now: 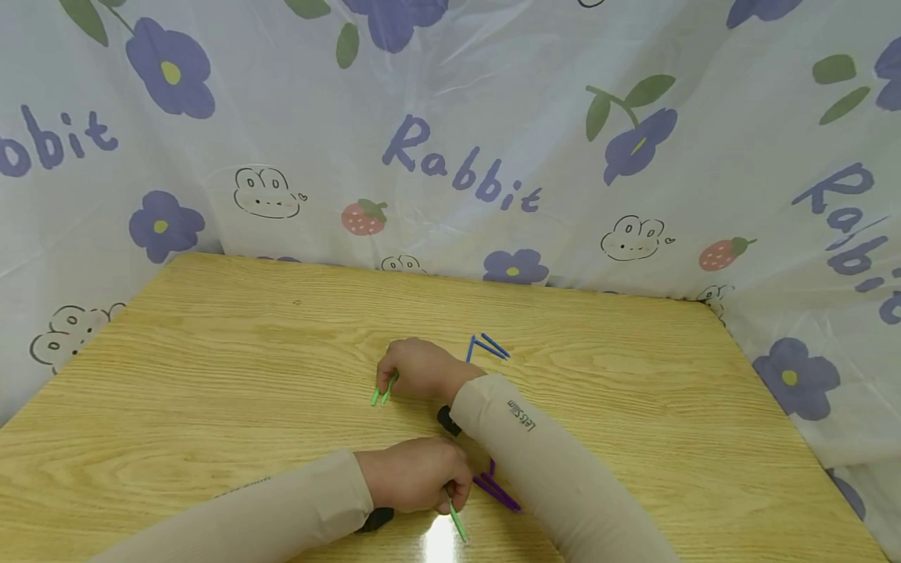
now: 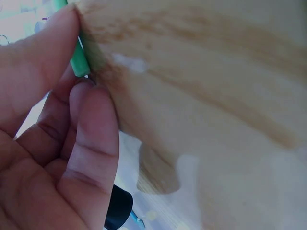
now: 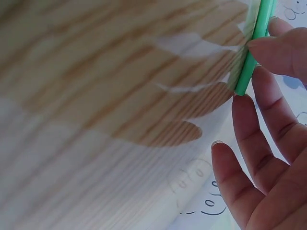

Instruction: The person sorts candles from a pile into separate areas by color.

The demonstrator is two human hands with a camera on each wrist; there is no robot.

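Note:
Near the table's front edge, my left hand (image 1: 422, 475) pinches a green stick (image 1: 457, 522) that slants down toward the front. In the left wrist view, thumb and fingers close around the end of this green stick (image 2: 79, 62). Farther back, my right hand (image 1: 420, 369) reaches across to the left and pinches another green stick (image 1: 390, 386) low over the table. The right wrist view has that green stick (image 3: 247, 72) between thumb and fingers, with the other fingers spread. A further short green stick (image 1: 375, 396) lies just left of it.
Several blue sticks (image 1: 493, 347) lie behind the right wrist. Several purple sticks (image 1: 498, 493) lie between the left hand and the right forearm, which partly overlaps them. The wooden table (image 1: 246, 352) ends at a patterned curtain (image 1: 450, 102) behind and at both sides.

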